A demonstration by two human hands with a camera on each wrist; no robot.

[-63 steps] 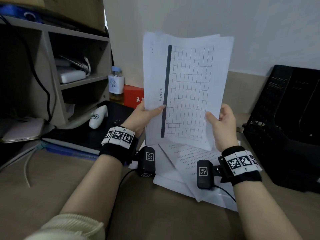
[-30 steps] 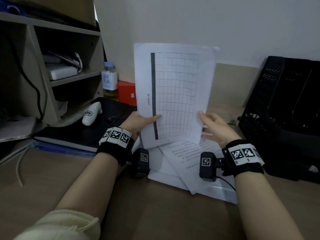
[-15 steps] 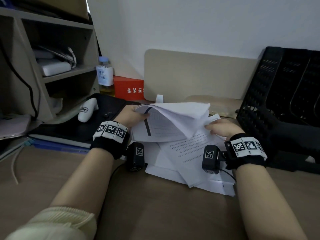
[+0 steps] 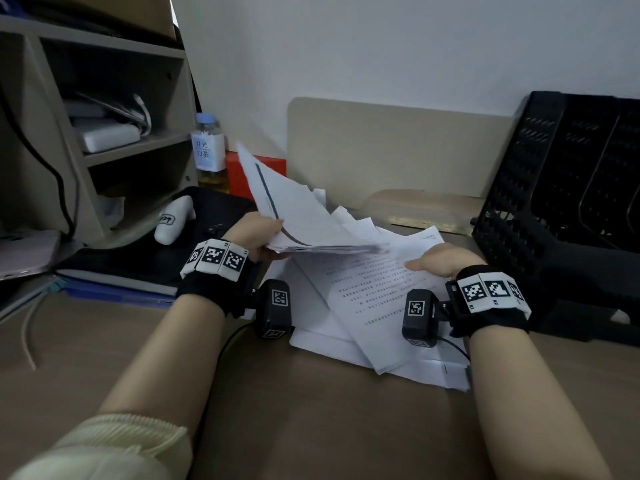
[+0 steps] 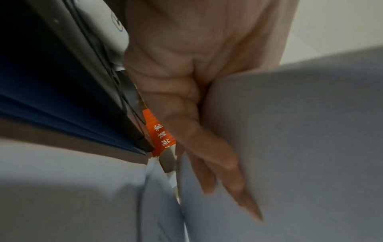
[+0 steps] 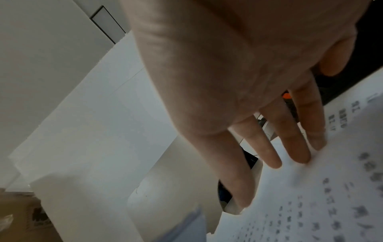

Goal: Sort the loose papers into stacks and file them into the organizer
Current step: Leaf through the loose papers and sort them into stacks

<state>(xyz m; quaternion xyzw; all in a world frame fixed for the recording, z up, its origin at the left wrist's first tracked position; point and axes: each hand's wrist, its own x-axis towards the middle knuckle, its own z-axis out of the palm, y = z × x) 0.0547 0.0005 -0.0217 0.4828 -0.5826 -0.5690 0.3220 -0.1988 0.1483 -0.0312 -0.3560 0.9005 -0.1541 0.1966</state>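
Note:
My left hand (image 4: pixel 258 233) grips a stack of white papers (image 4: pixel 304 216) by its near-left corner, thumb on top and fingers (image 5: pixel 207 147) underneath. The stack (image 5: pixel 300 147) is tilted up to the left, low over the desk, with the grid sheet on top. My right hand (image 4: pixel 438 261) lies open, its straight fingers (image 6: pixel 269 147) touching the top printed sheet (image 6: pixel 331 196) of the loose pile (image 4: pixel 363 306) on the desk. The black mesh organizer (image 4: pixel 571 185) stands at the far right, close to my right wrist.
A wooden shelf unit (image 4: pixel 104 133) fills the left. In front of it are a bottle (image 4: pixel 209 150), a red box (image 4: pixel 239 174), a white device (image 4: pixel 173 220) and dark folders (image 4: pixel 121 271). A beige board (image 4: pixel 381 143) leans on the wall behind the papers.
The stack, held upright by both hands, came down and tipped toward the left. My right hand let go of it and dropped onto the printed sheet on the desk.

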